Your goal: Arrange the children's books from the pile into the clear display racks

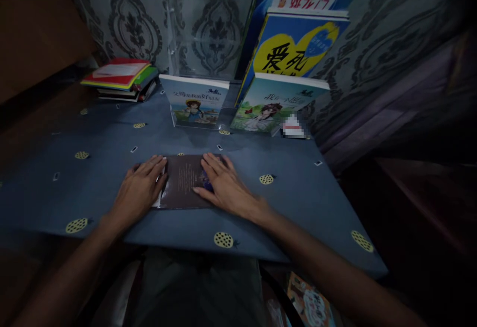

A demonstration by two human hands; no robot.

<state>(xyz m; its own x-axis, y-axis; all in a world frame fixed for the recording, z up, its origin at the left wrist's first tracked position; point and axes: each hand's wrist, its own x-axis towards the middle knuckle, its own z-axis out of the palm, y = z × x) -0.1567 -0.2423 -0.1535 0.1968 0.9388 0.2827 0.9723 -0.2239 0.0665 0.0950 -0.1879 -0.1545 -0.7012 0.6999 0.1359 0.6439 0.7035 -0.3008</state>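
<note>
A: Where is the brown book?

B: The brown book (181,188) lies flat on the bench (301,188), towards the person's side, with a hand over each end.

A: What is each grip doing?

B: The left hand (142,184) lies across the left end, where a pale strip shows beside the fingers. The right hand (225,185) rests palm down on the right end, partly hiding a blue picture, its thumb spread towards the middle of the cover. Neither grip is clamped on anything; the fingers simply lie on top.

A: Heavy or light?

B: Light, I'd judge. It looks thin and sits low, so the cover should bend fairly easily. There's a faint sheen near the lower left, which suggests a smooth, slightly slippery surface. The light is dim, though, so I can't tell whether a clear wrapper goes round it.

A: Where would you take hold?

B: At the two short sides, thumbs above and fingers beneath, taking the whole thickness. Pinching a single sheet could crease or tear it.

A: Anything close enough to knock?

B: Not touching it. Beyond stand a pale blue book (199,102) and a green book (257,111), both upright, and a stack of books (124,81) lies well apart, at the far left.
</note>
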